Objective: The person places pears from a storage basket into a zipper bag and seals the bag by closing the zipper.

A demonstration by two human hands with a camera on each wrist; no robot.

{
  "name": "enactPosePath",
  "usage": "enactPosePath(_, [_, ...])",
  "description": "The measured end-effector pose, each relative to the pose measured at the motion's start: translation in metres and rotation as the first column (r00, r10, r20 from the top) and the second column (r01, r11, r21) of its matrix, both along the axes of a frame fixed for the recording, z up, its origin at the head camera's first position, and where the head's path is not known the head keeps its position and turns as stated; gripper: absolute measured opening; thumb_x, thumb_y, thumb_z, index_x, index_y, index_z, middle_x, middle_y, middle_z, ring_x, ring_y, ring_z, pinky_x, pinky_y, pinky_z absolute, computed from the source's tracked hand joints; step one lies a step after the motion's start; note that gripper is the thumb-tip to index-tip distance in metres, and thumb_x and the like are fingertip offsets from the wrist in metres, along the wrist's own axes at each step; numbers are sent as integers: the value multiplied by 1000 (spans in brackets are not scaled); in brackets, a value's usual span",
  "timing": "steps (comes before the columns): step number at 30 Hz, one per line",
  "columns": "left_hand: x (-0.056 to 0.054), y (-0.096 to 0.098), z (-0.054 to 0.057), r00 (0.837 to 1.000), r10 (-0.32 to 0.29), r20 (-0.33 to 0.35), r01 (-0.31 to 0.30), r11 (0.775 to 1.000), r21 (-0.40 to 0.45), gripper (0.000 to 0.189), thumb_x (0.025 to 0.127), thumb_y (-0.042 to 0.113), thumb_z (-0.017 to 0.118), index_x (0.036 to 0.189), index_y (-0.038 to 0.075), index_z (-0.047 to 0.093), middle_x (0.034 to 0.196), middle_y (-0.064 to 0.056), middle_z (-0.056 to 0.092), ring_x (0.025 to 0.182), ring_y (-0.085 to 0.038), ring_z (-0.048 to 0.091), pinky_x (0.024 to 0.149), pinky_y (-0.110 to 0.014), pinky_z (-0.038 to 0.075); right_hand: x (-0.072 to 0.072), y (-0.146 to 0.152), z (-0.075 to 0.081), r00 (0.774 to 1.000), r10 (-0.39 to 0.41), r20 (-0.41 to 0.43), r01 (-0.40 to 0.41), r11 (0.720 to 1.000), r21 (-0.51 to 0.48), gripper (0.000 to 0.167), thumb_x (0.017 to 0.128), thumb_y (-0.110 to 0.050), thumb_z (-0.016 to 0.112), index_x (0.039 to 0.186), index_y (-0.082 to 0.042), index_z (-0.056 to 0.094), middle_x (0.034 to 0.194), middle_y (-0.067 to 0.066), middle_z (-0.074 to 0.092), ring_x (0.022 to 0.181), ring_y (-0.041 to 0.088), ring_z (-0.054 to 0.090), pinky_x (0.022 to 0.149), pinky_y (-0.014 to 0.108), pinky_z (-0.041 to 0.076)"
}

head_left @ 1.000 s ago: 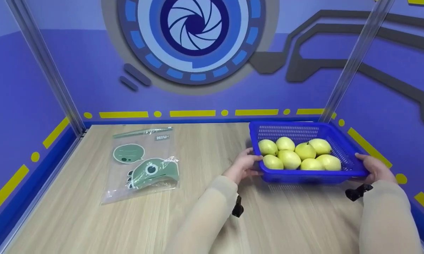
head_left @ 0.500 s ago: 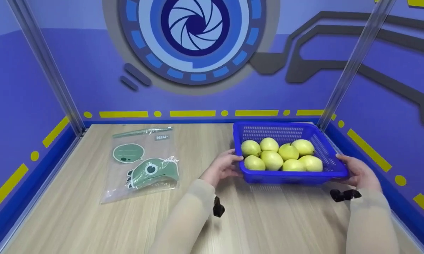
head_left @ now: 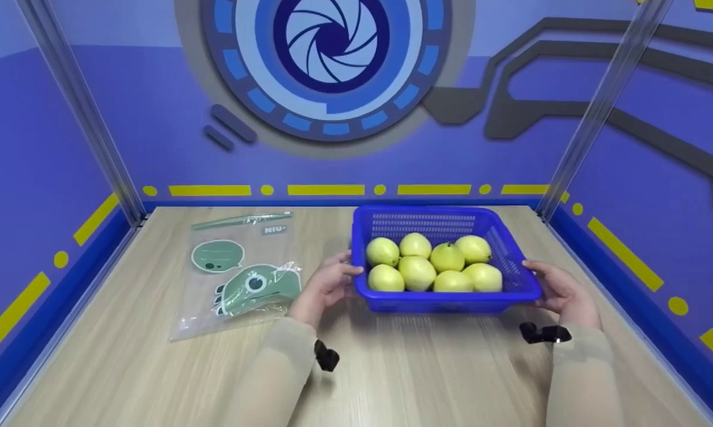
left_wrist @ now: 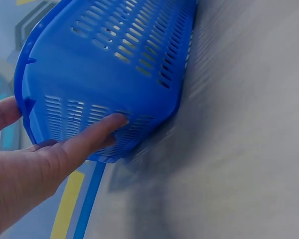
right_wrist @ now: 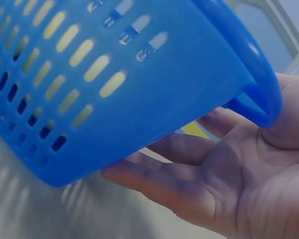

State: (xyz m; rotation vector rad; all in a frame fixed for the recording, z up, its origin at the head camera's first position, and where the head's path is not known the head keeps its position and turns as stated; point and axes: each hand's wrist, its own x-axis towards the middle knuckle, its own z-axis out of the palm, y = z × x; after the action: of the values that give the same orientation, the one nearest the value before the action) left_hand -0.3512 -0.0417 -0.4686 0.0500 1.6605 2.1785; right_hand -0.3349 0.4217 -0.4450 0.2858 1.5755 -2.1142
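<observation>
A blue plastic basket [head_left: 445, 305] with slotted walls holds several yellow-green pears [head_left: 417, 273] in the head view. My left hand [head_left: 327, 286] grips its left end, thumb on the rim and fingers against the slotted wall [left_wrist: 109, 84]. At the opposite end my right hand [head_left: 561, 290] holds the rim under the thumb, while its fingers reach beneath the overhang in the right wrist view. Whether the basket's base touches the table I cannot tell. Left of my left hand, a clear zip bag [head_left: 238, 276] with green cartoon prints lies flat.
The wooden table [head_left: 427, 373] is bounded by a blue back wall [head_left: 309, 172] and side walls. Metal posts [head_left: 599, 112] stand at the back corners. A black wrist-camera mount [head_left: 327, 356] sits at my left cuff, another at the right.
Both hands have carried the basket of pears leftward, from the table's right side toward the middle, closer to the zip bag. The bag stays where it was.
</observation>
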Motion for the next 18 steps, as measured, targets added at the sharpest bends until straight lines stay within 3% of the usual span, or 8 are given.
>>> enactPosePath(5, [8,-31,-2,999,38,-13,-38,999,-3,67,96,-2,55,159,2,32,150,-27,51,104,-25,69,88,-43,58,-6,-26,-4,995,96,-41,-97,995,-37,28,112,-29,33,115,-10,54,99,3,75,90,18,75,78,33,62])
enactPosePath(8, [14,-48,-2,998,62,-14,-62,998,-3,66,97,-3,53,158,0,31,140,-25,60,98,-21,69,83,-40,58,-8,-42,-7,991,117,-62,-120,992,-38,27,112,-27,33,117,-10,53,102,3,75,94,18,75,80,34,62])
enactPosePath(14, [24,-78,-1,997,71,-36,-71,997,7,65,98,-3,51,158,-3,27,109,-2,71,90,-16,69,79,-35,58,-11,-70,-11,990,108,-91,-109,994,-9,27,111,-25,38,130,-6,41,106,3,74,98,19,74,82,35,63])
enactPosePath(18, [30,-95,1,997,56,-47,-56,998,13,63,98,-3,50,157,-5,25,105,2,70,91,-15,70,80,-37,58,-10,-83,-13,983,145,-115,-148,989,-16,29,111,-23,38,134,-5,43,108,4,75,101,20,74,84,35,63])
